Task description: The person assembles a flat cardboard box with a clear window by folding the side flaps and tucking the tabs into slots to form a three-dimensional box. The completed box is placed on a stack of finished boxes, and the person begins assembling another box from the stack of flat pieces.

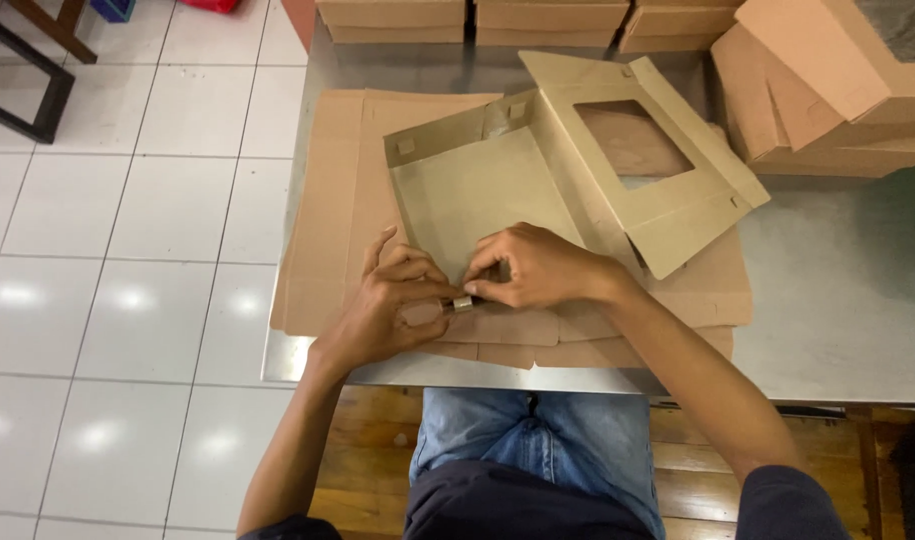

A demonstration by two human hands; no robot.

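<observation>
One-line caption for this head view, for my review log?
Both hands, left hand and right hand, pinch a small tab at the near edge of a flat windowed cardboard box blank on a steel table.

One window box (538,190), perhaps six finished boxes (828,90)

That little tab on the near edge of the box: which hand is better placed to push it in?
Probably the right hand: its fingertips already pinch the tab, while the left hand lies flatter, steadying the cardboard box.

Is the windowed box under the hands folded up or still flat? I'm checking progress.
Partly folded. The windowed box has its far wall raised and lid open, while the left hand and right hand pinch its near edge.
</observation>
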